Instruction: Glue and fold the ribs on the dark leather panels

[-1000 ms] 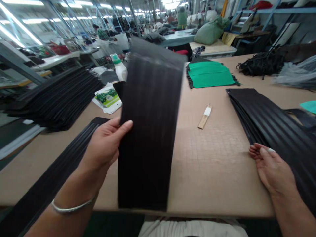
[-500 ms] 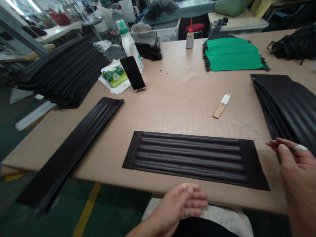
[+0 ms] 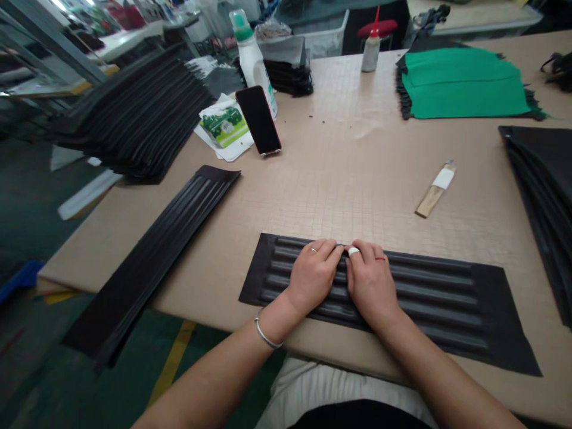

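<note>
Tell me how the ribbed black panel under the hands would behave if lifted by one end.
The ribbed black panel looks thin, so it is probably light for its size. Its lengthwise ribs likely stiffen the middle, while the unribbed right end may droop more. Lying flat on the table, it seems unlikely to roll.

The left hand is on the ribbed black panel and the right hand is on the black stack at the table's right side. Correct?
Not quite: the head view shows the right hand on the ribbed black panel, not on the black stack. The left hand is on the panel, as you say.
</note>
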